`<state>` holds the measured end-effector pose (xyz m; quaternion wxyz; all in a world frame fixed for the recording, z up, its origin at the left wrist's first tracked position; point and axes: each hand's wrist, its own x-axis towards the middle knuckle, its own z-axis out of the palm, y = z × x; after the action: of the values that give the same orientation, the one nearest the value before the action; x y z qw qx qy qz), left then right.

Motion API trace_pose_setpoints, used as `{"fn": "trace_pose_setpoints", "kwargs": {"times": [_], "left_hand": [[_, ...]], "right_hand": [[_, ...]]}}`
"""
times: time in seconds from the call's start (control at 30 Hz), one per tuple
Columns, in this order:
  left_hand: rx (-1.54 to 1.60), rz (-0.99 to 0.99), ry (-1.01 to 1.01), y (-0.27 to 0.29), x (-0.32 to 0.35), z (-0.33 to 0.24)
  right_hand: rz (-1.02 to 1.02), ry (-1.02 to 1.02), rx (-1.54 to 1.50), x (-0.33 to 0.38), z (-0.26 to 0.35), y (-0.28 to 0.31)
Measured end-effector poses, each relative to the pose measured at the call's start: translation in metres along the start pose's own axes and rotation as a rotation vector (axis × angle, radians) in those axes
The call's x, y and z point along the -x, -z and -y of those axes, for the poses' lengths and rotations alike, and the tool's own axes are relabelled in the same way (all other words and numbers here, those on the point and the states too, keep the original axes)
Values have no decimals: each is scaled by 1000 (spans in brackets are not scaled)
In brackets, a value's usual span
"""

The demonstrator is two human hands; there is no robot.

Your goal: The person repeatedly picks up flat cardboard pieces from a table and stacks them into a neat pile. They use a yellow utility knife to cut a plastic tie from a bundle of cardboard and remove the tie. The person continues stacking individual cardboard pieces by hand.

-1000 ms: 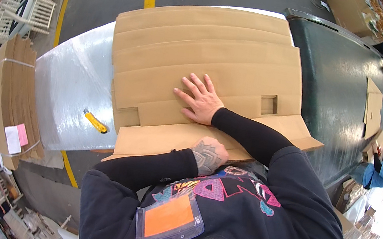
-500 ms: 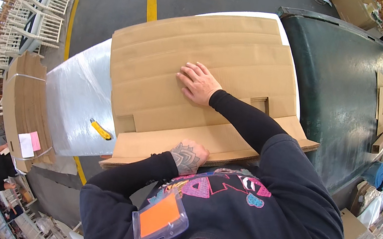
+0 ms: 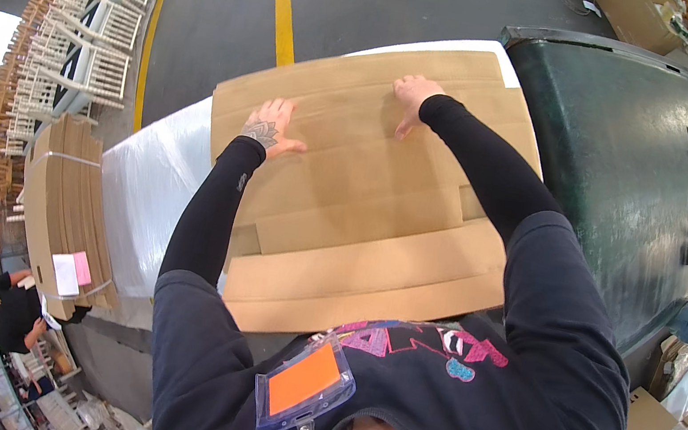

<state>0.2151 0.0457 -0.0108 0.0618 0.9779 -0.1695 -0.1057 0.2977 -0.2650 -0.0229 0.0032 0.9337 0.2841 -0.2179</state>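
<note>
One orange badge (image 3: 303,380) at chest. One flat cardboard sheet (image 3: 361,218) on table, over white wrap (image 3: 149,193). Left hand (image 3: 271,127) and right hand (image 3: 412,95) both flat on sheet, fingers spread, gripping nothing. One strapped cardboard stack (image 3: 62,206) far left.

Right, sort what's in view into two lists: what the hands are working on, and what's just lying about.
In hand:
- large flat brown cardboard sheet, under both palms
- left hand and right hand, pressed flat on it

Lying about:
- strapped stack of flat brown cardboard
- white plastic-wrapped surface
- dark green table
- white chairs
</note>
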Motion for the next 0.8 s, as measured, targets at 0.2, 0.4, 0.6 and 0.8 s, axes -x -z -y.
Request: {"fn": "trace_pose_setpoints", "kwargs": {"times": [0.2, 0.4, 0.6, 0.8], "left_hand": [[175, 399, 154, -24, -22, 31], [326, 574, 32, -6, -25, 21], [88, 426, 63, -6, 0, 18], [-14, 73, 136, -18, 41, -13]], "right_hand": [[220, 44, -68, -16, -3, 1], [399, 210, -224, -8, -28, -4], [304, 48, -60, 14, 2, 11], [-198, -7, -3, 61, 12, -29]]}}
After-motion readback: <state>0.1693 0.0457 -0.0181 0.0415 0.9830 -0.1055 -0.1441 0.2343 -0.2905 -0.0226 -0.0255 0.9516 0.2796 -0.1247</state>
